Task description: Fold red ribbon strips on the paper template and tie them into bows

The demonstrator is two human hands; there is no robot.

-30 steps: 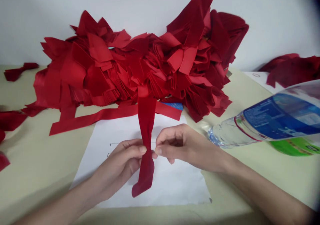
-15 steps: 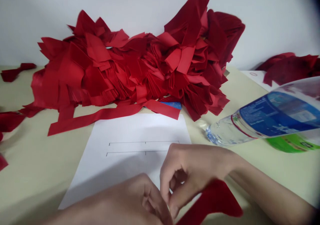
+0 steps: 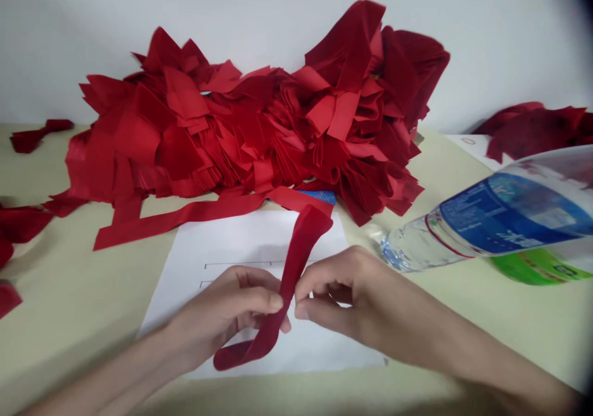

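Head | red velvet strip (image 3: 288, 286) now back over white paper (image 3: 241, 237) | left hand (image 3: 222, 314), right hand (image 3: 343, 295): fingers (image 3: 275, 302) pinching it

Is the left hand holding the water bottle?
No, the left hand grips a red fabric strip alongside the right hand, apart from the plastic bottle.
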